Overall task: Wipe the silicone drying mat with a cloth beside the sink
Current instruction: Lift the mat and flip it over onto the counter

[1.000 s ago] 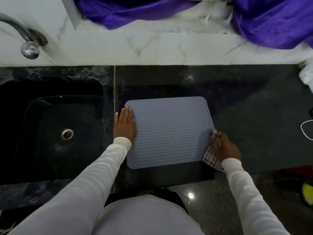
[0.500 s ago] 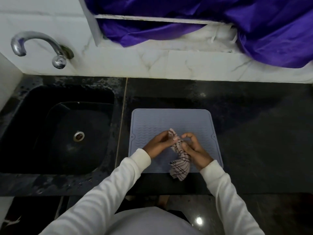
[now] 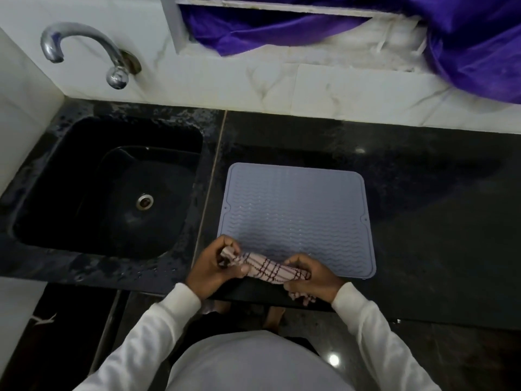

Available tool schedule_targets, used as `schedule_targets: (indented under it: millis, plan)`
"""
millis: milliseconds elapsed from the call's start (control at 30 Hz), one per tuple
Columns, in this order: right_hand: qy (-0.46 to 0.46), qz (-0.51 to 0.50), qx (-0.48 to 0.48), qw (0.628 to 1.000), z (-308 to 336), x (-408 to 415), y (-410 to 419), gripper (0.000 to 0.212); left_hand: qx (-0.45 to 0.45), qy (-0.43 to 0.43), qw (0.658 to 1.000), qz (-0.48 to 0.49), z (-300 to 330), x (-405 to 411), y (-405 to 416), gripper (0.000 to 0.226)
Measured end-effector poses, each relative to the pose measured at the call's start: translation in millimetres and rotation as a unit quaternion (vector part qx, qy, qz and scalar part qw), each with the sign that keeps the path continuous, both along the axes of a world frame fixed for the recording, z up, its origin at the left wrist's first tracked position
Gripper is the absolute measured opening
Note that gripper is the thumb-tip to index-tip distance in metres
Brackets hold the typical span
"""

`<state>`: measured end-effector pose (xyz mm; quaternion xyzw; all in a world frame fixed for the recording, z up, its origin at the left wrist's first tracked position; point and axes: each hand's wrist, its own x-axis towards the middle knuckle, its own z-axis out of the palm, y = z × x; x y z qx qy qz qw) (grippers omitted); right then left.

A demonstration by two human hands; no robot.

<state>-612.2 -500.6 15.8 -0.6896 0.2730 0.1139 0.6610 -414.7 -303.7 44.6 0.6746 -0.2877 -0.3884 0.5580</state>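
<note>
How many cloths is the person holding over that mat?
1. A single checked cloth, stretched between the left hand and the right hand at the mat's near edge. No other wiping cloth shows.

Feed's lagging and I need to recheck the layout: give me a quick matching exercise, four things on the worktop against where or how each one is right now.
Things:
1. checked cloth
2. silicone drying mat
3. tap
4. purple fabric

Places or states:
A. lying flat on the dark counter, right of the sink
B. draped over the ledge at the back wall
C. bunched and held between the left hand and the right hand
D. mounted on the wall above the sink

Pairs: 1-C, 2-A, 3-D, 4-B
</note>
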Motion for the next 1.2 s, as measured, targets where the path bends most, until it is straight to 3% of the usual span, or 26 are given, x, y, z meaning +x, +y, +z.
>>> schedule_targets:
  millis: [67,167,300,367,433,533,700,800,900,1000,1100,1200]
  plan:
    - [0.005,0.025,-0.019,0.999,1,-9,-2,0.031,0.012,-0.043,0.999,-0.026,-11,-3,20,0.033]
    - [-0.060,0.074,-0.201,0.975,-11,-15,0,0.035,0.009,-0.126,0.991,-0.041,-25,-17,33,0.045]
    - [-0.088,0.083,-0.316,0.941,-21,-20,6,0.034,0.024,-0.296,0.949,-0.110,-45,-29,40,0.047]
    - [-0.103,0.112,-0.409,0.900,-23,-24,10,0.028,0.052,-0.364,0.915,-0.167,-52,-26,45,0.048]
    - [-0.113,0.119,-0.469,0.868,-27,-30,13,0.027,0.061,-0.409,0.889,-0.194,-59,-22,50,0.048]
    - [-0.123,0.091,-0.494,0.856,-34,-37,20,0.027,0.071,-0.437,0.877,-0.186,-59,-17,50,0.038]
    - [-0.119,0.075,-0.504,0.852,-36,-36,26,0.029,0.080,-0.424,0.883,-0.184,-57,-11,50,0.042]
    - [-0.111,0.063,-0.482,0.867,-33,-39,26,0.042,0.056,-0.397,0.902,-0.157,-49,-11,48,0.049]
    - [-0.088,-0.034,-0.438,0.894,-24,-42,8,0.049,0.010,-0.343,0.934,-0.100,-27,-10,44,0.054]
    - [-0.034,-0.152,-0.440,0.884,-17,-46,-33,0.044,0.001,-0.265,0.964,0.015,-20,4,33,0.046]
    - [0.049,-0.219,-0.458,0.860,-16,-51,-80,0.053,0.059,-0.143,0.979,0.131,-31,25,2,0.046]
    - [0.178,-0.232,-0.430,0.854,-15,-45,-113,0.074,0.168,-0.124,0.964,0.165,-40,50,-39,0.039]
